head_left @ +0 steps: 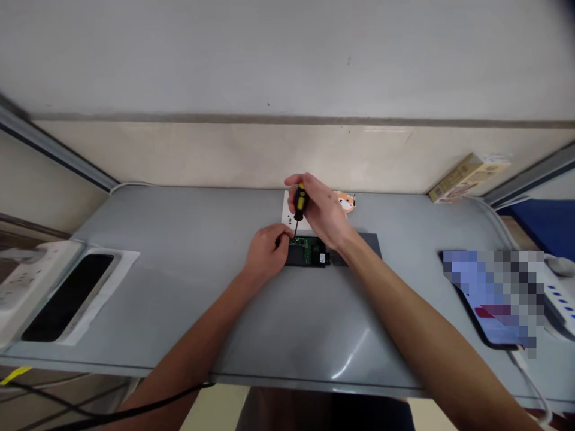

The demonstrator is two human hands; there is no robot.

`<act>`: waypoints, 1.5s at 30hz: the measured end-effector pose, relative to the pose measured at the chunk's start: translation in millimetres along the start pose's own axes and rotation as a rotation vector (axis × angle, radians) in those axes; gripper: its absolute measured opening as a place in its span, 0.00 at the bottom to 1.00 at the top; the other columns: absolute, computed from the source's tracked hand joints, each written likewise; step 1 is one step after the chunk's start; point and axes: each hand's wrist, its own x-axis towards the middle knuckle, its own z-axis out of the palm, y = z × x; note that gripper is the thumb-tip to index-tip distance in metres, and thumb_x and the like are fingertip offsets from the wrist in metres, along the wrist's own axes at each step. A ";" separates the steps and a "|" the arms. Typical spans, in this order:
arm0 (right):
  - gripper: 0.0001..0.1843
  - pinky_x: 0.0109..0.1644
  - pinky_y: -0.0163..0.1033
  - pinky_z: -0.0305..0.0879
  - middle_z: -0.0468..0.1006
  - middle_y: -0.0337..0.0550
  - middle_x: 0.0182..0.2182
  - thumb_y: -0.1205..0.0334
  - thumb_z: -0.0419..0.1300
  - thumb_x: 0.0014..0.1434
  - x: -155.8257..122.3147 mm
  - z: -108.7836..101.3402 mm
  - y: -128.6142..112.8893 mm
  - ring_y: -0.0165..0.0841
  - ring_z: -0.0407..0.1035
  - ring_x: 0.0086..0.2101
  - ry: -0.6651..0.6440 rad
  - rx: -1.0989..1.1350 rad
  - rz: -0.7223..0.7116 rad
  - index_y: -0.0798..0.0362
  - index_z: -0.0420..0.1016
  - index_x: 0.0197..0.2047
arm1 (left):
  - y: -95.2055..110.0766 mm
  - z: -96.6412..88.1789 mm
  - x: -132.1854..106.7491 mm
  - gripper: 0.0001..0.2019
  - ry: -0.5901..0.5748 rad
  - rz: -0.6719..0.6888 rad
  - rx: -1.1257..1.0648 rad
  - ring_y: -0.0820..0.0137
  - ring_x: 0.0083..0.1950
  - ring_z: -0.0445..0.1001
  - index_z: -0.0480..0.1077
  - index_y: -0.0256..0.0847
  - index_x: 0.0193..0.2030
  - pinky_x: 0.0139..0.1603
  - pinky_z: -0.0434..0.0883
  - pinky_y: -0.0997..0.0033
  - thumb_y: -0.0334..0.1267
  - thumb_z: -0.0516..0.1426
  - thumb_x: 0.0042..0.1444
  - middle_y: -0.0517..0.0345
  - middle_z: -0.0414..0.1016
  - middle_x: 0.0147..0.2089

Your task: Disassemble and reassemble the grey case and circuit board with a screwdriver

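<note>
A small green circuit board (309, 250) in a dark case lies on the grey table (188, 263), near its far middle. My right hand (321, 212) is closed around a black and yellow screwdriver (299, 205), held upright with its tip down on the board's left end. My left hand (267, 252) rests beside the board with fingers curled, pinching the board's left edge by the screwdriver tip. A flat dark cover piece (366, 245) lies just right of the board, partly under my right wrist.
A white card (290, 212) and an orange cartoon sticker (347, 202) lie behind the board. A black phone (67, 296) lies on white paper at left by a power strip (22, 275). Another phone (492, 299), a white cable and a cardboard box (467, 176) are at right.
</note>
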 end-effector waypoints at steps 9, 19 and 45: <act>0.27 0.24 0.36 0.54 0.55 0.30 0.22 0.32 0.62 0.58 3.7 -2.0 2.8 0.27 0.51 0.20 0.117 -0.046 -0.018 0.45 0.58 0.34 | -0.1 0.3 -0.5 0.14 -0.015 -0.003 -0.003 0.65 0.42 0.77 0.76 0.43 0.39 0.51 0.72 0.64 0.30 0.48 0.63 0.57 0.82 0.41; 0.24 0.34 0.38 0.67 0.71 0.38 0.32 0.38 0.64 0.60 2.2 -8.9 5.5 0.28 0.67 0.29 0.021 0.037 0.010 0.48 0.62 0.31 | -0.5 0.8 -0.9 0.14 -0.003 0.011 -0.012 0.66 0.42 0.77 0.76 0.43 0.38 0.50 0.71 0.64 0.29 0.49 0.63 0.58 0.82 0.41; 0.20 0.37 0.40 0.67 0.66 0.39 0.30 0.39 0.55 0.67 3.7 -10.7 -2.3 0.31 0.66 0.31 -0.053 0.061 0.030 0.47 0.74 0.43 | -1.5 0.9 1.7 0.14 -0.005 0.008 0.000 0.66 0.39 0.76 0.75 0.43 0.36 0.46 0.70 0.66 0.30 0.48 0.62 0.59 0.80 0.37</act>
